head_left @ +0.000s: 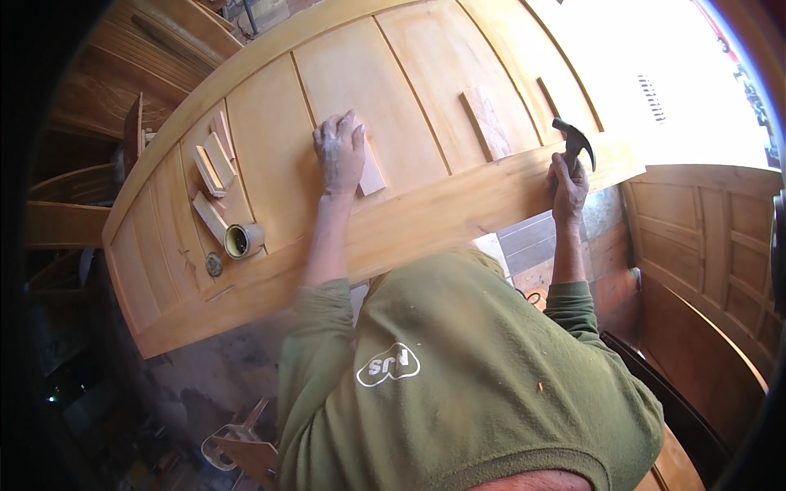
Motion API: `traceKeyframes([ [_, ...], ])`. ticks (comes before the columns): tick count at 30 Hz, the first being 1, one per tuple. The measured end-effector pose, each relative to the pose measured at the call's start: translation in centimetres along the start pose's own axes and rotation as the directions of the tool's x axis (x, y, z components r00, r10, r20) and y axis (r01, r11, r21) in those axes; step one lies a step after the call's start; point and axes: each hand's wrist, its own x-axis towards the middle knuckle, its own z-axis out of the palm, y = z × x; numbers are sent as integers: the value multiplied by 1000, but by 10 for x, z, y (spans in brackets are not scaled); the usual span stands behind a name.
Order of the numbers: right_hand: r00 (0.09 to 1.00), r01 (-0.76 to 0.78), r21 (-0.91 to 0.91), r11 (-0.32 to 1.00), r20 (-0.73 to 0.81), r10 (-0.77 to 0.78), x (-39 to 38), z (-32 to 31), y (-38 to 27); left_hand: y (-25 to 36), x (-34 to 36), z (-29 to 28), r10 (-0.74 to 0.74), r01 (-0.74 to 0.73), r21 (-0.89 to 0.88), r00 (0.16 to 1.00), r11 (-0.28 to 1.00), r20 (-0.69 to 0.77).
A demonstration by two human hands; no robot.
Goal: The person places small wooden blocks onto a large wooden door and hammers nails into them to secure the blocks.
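A large pale wooden door (368, 74) with grooved panels lies in front of me. My left hand (340, 155), dusty over its back, rests on the door's middle with its fingers bent round a small flat wooden block (371, 172). The block's near end shows beside the wrist; the rest is under the hand. At the door's near right edge, my right hand (567, 192) grips a claw hammer (578, 143), its dark head raised above the fist. Between the hands, another wooden block (487, 123) lies across a panel.
To the left on the door are several small wood pieces (215, 166), an open tin (244, 240) and a small round object (214, 263). Panelled wooden doors (704, 237) stand at the right. More timber (139, 65) leans at the far left. A chair-like frame (237, 446) is at lower left.
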Motion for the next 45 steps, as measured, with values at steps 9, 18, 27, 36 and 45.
traceKeyframes([
  [9,999,-22,49,999,32,20,-1,-2,0,28,4,14,-5,5,-32,1000,999,-17],
  [18,1000,15,-3,1000,11,-15,-2,1,-4,44,-12,12,2,-1,35,1000,999,-22],
  [27,1000,1,13,1000,18,-1,-1,2,-2,37,-13,10,23,-22,19,1000,1000,-22],
  [36,1000,-18,10,1000,14,18,-1,-3,0,20,-11,1,-41,45,-104,998,994,37],
  [45,999,-30,-11,999,13,30,0,-2,-3,32,-11,-8,-419,354,-556,908,752,11],
])
